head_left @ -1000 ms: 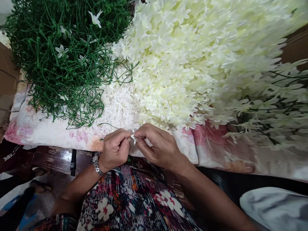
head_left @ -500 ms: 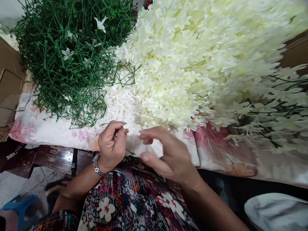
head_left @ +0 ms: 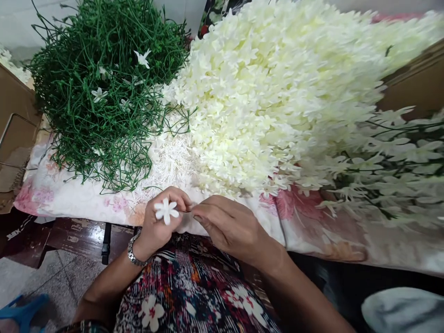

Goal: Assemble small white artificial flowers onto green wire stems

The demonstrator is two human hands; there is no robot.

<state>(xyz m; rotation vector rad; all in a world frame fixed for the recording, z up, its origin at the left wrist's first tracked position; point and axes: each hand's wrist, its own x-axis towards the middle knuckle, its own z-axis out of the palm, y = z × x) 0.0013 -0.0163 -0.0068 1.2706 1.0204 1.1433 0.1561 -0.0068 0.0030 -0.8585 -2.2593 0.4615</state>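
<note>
My left hand, with a metal wristwatch, is closed and pinches a small white artificial flower whose petals face the camera. My right hand meets it fingertip to fingertip, its thumb and forefinger pinched at the flower's base; what they hold is too small to make out. Both hands hover over the front edge of a floral cloth, just in front of a heap of white stamens.
A big pile of cream flower petals fills the middle. A tangle of green plastic stems lies at the left. Finished white sprays on green stems lie at the right. Cardboard stands at the far left.
My hands parted, the left one reaching to the stamen heap, then came together again. A whole white flower now shows in my left fingers, turned toward the camera.
</note>
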